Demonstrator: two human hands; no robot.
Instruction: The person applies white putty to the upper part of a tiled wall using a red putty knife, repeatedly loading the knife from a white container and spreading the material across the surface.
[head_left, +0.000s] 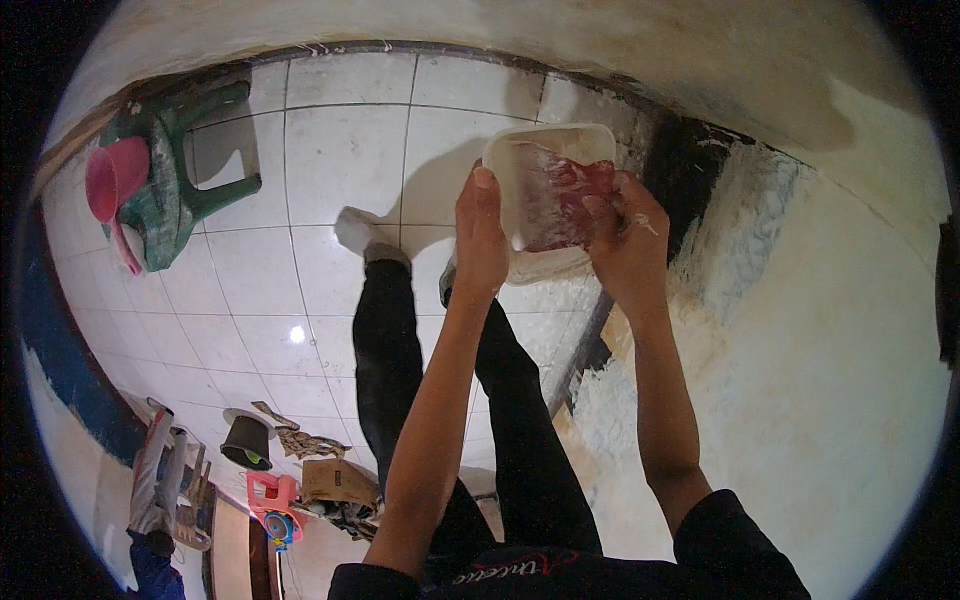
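Note:
A rectangular white plastic tub (499, 150) is held up in front of me, tilted so its inside shows. My left hand (481, 236) grips its left side, thumb at the rim. Between the fingers and thumb of my right hand (634, 240) is a dark red sheet (574, 184), cloth or thin plastic, lying against the inside of the tub. White paste-like smears cover parts of this sheet, and a white streak marks my right hand. What the right fingers do behind the sheet is partly hidden.
At the left, a green plastic stool (169, 176) lies on its side beside a pink dipper (116, 180). Patchy white coating covers the wall (795, 360) close on my right. Behind my legs are a dark bucket (247, 442), a cardboard box (337, 482) and a pink plastic stool (271, 491).

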